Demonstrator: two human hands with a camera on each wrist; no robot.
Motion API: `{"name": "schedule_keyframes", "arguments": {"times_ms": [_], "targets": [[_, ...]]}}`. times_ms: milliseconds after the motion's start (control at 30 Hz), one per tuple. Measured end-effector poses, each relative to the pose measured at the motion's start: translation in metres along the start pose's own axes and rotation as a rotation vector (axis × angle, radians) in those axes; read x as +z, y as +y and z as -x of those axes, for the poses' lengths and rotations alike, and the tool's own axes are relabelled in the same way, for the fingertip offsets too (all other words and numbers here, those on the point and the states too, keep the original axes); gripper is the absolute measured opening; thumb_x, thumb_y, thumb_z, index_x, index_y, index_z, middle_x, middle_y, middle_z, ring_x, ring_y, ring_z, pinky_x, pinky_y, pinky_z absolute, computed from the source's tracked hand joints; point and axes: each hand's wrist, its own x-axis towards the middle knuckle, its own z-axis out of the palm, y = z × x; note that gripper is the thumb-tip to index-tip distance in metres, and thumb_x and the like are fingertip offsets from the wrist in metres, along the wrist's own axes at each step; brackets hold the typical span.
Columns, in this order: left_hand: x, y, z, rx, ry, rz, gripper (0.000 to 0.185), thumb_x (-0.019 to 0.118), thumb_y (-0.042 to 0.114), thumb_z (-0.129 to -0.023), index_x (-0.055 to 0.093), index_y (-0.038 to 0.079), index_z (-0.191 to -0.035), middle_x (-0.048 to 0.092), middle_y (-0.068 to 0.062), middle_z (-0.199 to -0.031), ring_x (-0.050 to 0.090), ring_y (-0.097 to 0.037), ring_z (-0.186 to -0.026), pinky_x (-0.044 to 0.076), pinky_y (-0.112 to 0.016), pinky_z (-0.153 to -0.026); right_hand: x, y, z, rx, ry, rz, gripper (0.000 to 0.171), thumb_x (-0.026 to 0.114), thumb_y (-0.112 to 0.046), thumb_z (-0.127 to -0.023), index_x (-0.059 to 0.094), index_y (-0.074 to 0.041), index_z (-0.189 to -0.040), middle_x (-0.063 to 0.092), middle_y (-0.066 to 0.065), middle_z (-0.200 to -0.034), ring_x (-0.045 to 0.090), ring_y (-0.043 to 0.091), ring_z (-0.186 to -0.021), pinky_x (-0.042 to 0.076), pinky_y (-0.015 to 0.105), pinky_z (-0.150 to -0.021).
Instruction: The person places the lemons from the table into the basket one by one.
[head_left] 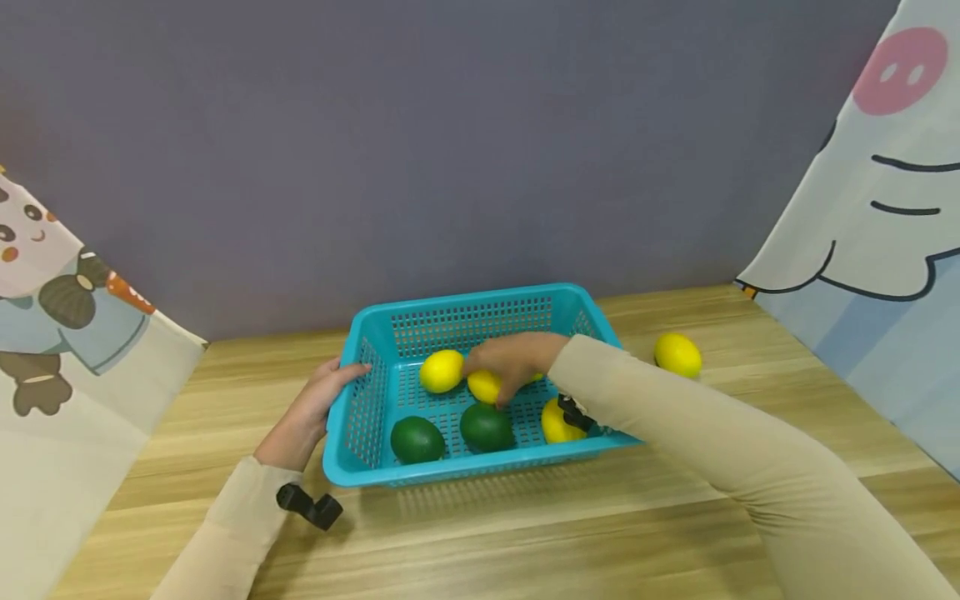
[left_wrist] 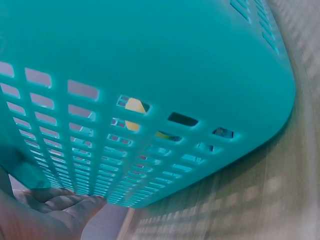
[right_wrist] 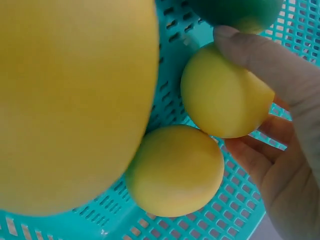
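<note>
A turquoise plastic basket (head_left: 457,472) with a slotted wall stands on the table. My left hand (head_left: 311,408) grips its left rim, the thumb over the inner side and the fingers (left_wrist: 75,205) against the outside wall. Inside the basket, my right hand (head_left: 517,358) holds a yellow lemon (right_wrist: 225,95) between thumb and fingers. Another lemon (head_left: 442,372) lies to the left of that hand. Two dark green avocados (head_left: 417,440) (head_left: 487,427) lie along the near side. One lemon (right_wrist: 175,170) touches the held one; a further lemon (head_left: 558,423) sits under my right wrist, partly covered.
A loose lemon (head_left: 678,355) lies on the wooden table (head_left: 480,542) to the right of the basket. Behind the table rises a grey wall (head_left: 480,167). Cartoon-printed cloths (head_left: 67,333) (head_left: 862,233) border the left and right sides.
</note>
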Motion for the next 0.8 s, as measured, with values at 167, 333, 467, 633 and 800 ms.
{"name": "schedule_keyframes", "arguments": {"times_ms": [167,333,467,633,800], "targets": [[0.0001,-0.0003,0.0014,0.008,0.002,0.007,0.057,0.048,0.015,-0.096,0.026,-0.011,-0.141,0.067,-0.005,-0.096,0.069,-0.017,-0.083,0.057,-0.036,-0.077,0.0025,-0.0019,-0.0021,-0.011,-0.011,0.019,0.069,0.078,-0.025,-0.077,0.048,-0.012,-0.138,0.05,0.002,-0.137,0.044,0.018,-0.126,0.037,0.033,-0.107],[0.0,0.0006,0.0015,0.015,-0.005,0.011,0.057,0.047,0.016,-0.096,0.025,-0.011,-0.141,0.067,-0.004,-0.097,0.069,-0.017,-0.083,0.057,-0.037,-0.078,0.0028,-0.0031,-0.0016,0.008,-0.014,0.028,0.069,0.079,-0.023,-0.076,0.049,-0.013,-0.137,0.05,0.001,-0.137,0.044,0.018,-0.126,0.037,0.034,-0.107],[0.0004,0.0,0.0016,0.015,-0.003,0.011,0.056,0.047,0.015,-0.096,0.026,-0.011,-0.141,0.067,-0.005,-0.097,0.069,-0.017,-0.084,0.057,-0.037,-0.078,0.003,-0.0034,-0.0006,0.023,-0.024,0.017,0.07,0.079,-0.021,-0.076,0.048,-0.014,-0.138,0.048,0.001,-0.138,0.044,0.018,-0.126,0.039,0.035,-0.106],[0.0001,-0.0015,0.0014,0.01,0.01,0.009,0.056,0.048,0.015,-0.095,0.028,-0.011,-0.14,0.067,-0.006,-0.097,0.069,-0.017,-0.084,0.057,-0.036,-0.078,0.0018,-0.006,0.0017,0.052,-0.045,0.009,0.072,0.079,-0.021,-0.076,0.045,-0.017,-0.14,0.044,0.0,-0.143,0.04,0.018,-0.131,0.037,0.037,-0.108],[-0.0001,-0.0005,0.0013,0.012,0.004,0.02,0.057,0.048,0.015,-0.095,0.026,-0.011,-0.141,0.067,-0.005,-0.095,0.069,-0.017,-0.082,0.057,-0.036,-0.077,0.0009,-0.0084,0.0046,0.101,-0.064,-0.002,0.073,0.078,-0.022,-0.077,0.044,-0.022,-0.141,0.038,-0.001,-0.147,0.034,0.018,-0.135,0.035,0.04,-0.109]]}}
